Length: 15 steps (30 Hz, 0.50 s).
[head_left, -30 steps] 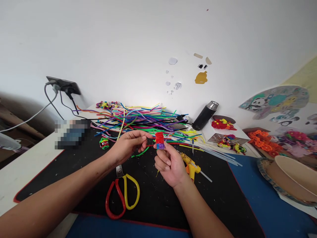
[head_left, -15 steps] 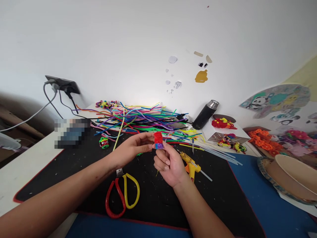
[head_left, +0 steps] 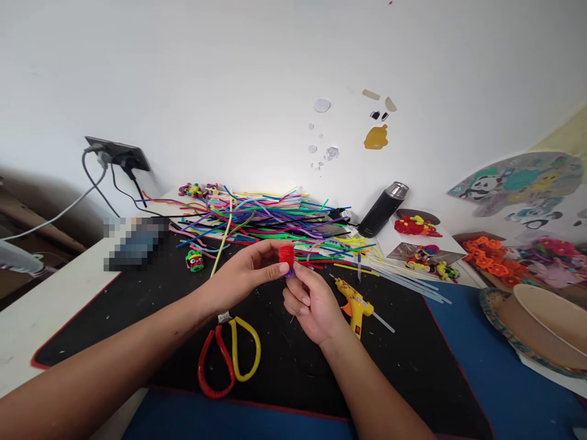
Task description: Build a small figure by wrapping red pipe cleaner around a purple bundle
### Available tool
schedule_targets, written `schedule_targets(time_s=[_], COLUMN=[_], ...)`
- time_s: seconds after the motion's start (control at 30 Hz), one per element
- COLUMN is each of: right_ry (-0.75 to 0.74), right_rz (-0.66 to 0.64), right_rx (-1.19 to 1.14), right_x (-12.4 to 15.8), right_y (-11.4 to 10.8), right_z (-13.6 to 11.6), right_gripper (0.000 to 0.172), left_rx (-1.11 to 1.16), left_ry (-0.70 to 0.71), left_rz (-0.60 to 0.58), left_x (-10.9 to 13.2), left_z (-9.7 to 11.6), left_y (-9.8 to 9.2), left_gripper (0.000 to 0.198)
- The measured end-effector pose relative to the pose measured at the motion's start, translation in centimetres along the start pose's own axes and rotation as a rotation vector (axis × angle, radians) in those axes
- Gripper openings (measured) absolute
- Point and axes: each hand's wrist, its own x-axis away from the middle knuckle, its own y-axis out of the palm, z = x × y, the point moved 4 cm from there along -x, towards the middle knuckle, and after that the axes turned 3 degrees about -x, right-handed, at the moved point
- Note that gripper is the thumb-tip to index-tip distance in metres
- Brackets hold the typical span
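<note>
Between my two hands is a small coil of wound pipe cleaner (head_left: 287, 254), red on top with a purple-blue band below. My left hand (head_left: 259, 267) pinches it from the left, the thumb lying across its lower front. From the right, my right hand (head_left: 309, 299) grips its lower edge between thumb and forefinger, the other fingers curled in. Below my left hand lie scissors (head_left: 229, 354) with one red and one yellow handle. A yellow glue gun (head_left: 355, 305) with a clear stick in it rests to the right of my right hand.
Many coloured pipe cleaners (head_left: 266, 214) are heaped along the wall. A small finished figure (head_left: 195, 261) stands on the black mat (head_left: 160, 324). A black flask (head_left: 383, 209) leans at the back. Farther right are a cream bowl (head_left: 550, 315) and orange pieces (head_left: 488, 260).
The coil has turned in my fingers and shifted slightly left. My left thumb now covers more of its purple-blue band. The camera view has moved slightly.
</note>
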Motion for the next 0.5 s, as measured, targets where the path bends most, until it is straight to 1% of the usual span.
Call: schedule_targets(time_s=[0.17, 0.27, 0.37, 0.43, 0.5], right_ry=[0.007, 0.001, -0.007, -0.008, -0.013], right_rz=[0.007, 0.001, -0.003, 0.004, 0.014], right_rx=[0.014, 0.030, 0.043, 0.039, 0.050], right_x=[0.1, 0.2, 0.3, 0.2, 0.2], right_y=[0.3, 0.6, 0.6, 0.6, 0.5], right_z=[-0.1, -0.2, -0.3, -0.2, -0.1], right_gripper=[0.041, 0.041, 0.040, 0.040, 0.041], left_rx=[0.054, 0.138, 0.233, 0.250, 0.211], left_ry=[-0.025, -0.100, -0.168, -0.166, -0.138], left_rz=[0.059, 0.082, 0.123, 0.135, 0.120], left_x=[-0.2, -0.4, -0.5, -0.5, -0.5], left_z=[-0.3, -1.1, -1.9, -2.0, -1.7], left_y=[-0.5, -0.9, -1.2, -1.3, -1.2], left_gripper=[0.035, 0.035, 0.039, 0.044, 0.047])
